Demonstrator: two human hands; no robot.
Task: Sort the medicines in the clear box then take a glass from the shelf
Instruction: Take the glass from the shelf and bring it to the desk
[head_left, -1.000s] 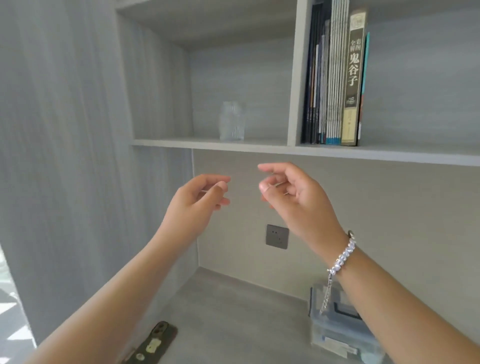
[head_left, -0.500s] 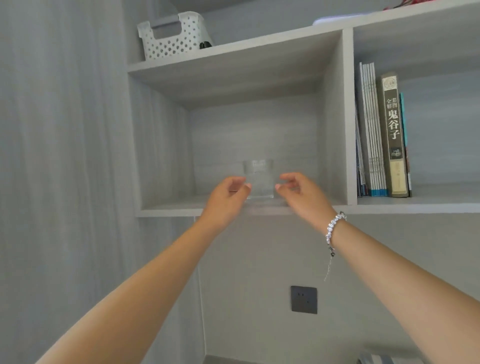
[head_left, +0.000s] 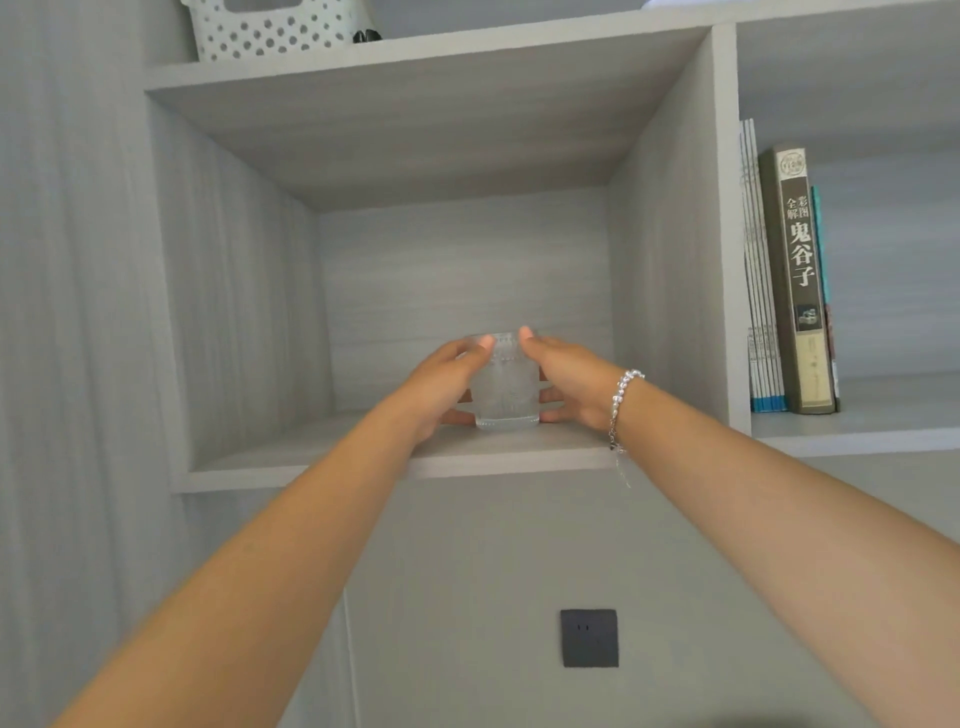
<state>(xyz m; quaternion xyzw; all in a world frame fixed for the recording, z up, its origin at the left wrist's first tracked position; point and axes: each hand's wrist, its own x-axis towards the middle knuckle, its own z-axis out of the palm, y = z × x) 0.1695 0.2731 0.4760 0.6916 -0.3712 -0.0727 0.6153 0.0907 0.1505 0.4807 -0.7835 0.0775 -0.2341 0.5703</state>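
A short clear patterned glass (head_left: 506, 389) stands upright on the grey shelf board (head_left: 291, 462) inside an open cubby. My left hand (head_left: 441, 389) wraps its left side, thumb near the rim. From the other side my right hand (head_left: 566, 384), with a bead bracelet on the wrist, grips it, fingers curled behind it. The glass's base rests on the board. The clear medicine box is out of view.
Books (head_left: 789, 280) stand upright in the neighbouring cubby on the right. A white perforated basket (head_left: 270, 28) sits on the shelf above. A dark wall socket (head_left: 589, 638) is set in the panel below the shelf. A grey side panel runs down the left.
Both hands reached up and forward into the cubby and closed around the glass from either side. The view tilted upward, so the desk and clear box dropped out of sight.
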